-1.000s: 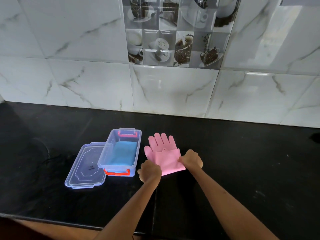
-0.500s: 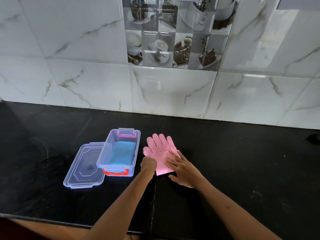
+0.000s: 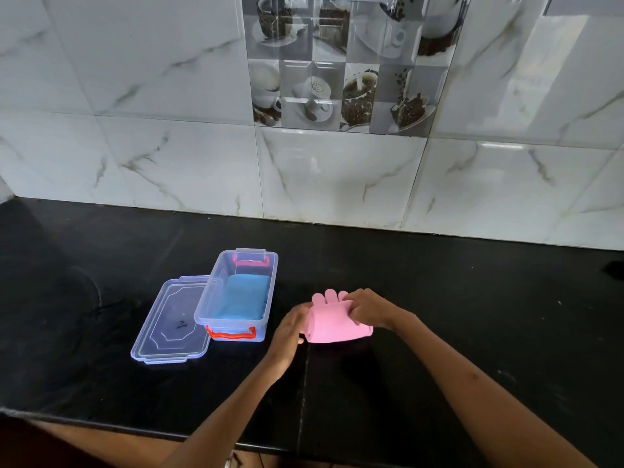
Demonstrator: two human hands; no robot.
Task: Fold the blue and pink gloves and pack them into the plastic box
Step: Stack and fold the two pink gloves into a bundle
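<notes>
A pink glove (image 3: 332, 324) lies folded over on the black counter, its fingertips poking out at the far side. My left hand (image 3: 291, 329) holds its left edge and my right hand (image 3: 369, 310) grips the folded flap from the right. Left of the glove stands a clear plastic box (image 3: 216, 292) with red handles, open on top. A folded blue glove (image 3: 241, 297) lies inside it.
The box's clear lid (image 3: 170, 324) lies flat against the box's left side. The black counter (image 3: 472, 315) runs back to a white marble-tiled wall (image 3: 337, 177). Its front edge is close to my body.
The cuff half of the pink glove has been folded further over its fingers. My right hand went from lying flat on the glove to gripping the flap; my left hand stayed at the left edge.
</notes>
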